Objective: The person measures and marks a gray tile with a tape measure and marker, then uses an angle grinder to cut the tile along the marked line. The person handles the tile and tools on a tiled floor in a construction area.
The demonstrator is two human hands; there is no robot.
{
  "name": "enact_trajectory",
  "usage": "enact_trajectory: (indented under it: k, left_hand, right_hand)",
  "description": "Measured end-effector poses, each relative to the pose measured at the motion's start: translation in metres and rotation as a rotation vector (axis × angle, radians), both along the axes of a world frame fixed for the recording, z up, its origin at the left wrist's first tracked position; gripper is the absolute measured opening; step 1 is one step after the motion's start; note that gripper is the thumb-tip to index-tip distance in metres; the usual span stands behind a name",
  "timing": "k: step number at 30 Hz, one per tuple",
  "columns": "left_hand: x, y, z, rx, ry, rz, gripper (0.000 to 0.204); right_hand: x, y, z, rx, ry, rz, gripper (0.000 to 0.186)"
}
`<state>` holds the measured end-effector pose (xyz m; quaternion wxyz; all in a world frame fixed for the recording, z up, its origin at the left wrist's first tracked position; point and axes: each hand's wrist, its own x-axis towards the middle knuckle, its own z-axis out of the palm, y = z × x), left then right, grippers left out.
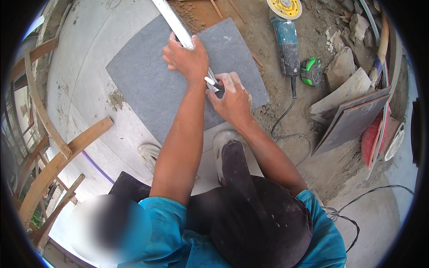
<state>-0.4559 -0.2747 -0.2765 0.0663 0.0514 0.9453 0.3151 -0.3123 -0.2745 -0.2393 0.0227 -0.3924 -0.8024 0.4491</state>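
A large dark grey tile (147, 85) lies on the ground in front of my feet. Across it runs a long white metal bar (172, 20), slanting from the upper left down toward my right hand. My left hand (190, 60) presses on this bar, its thumb on one side and its bent fingers on the other. Dust coats my right hand (233, 99), which is closed by the bar's near end around a small black-and-white pen-like tool (219, 89). The tool's exact kind is partly hidden by the fingers.
An angle grinder (286, 42) with a yellow disc lies right of the tile, its cord trailing toward me. Beside it sits a green-and-black tape measure (311, 71). Cut tile pieces (353, 120) lean among rubble at the right. Wooden boards (67, 165) stand at the left.
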Motion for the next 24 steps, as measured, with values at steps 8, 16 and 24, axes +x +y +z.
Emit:
enact_trajectory:
  k: [8,16,24]
  left_hand:
    - [0.0,0.0001,0.0009,-0.013,-0.006,-0.005,0.066]
    - [0.001,0.0016,0.005,-0.003,-0.023,-0.006,0.068]
    - [0.0053,-0.0006,0.0079,-0.014,-0.048,0.003,0.07]
  right_hand:
    - [-0.0006,-0.0004,0.0003,0.0,-0.002,-0.007,0.039]
    - [0.0,-0.0006,0.0005,-0.002,-0.014,-0.026,0.038]
    - [0.0043,-0.0022,0.0058,-0.037,-0.046,-0.018,0.039]
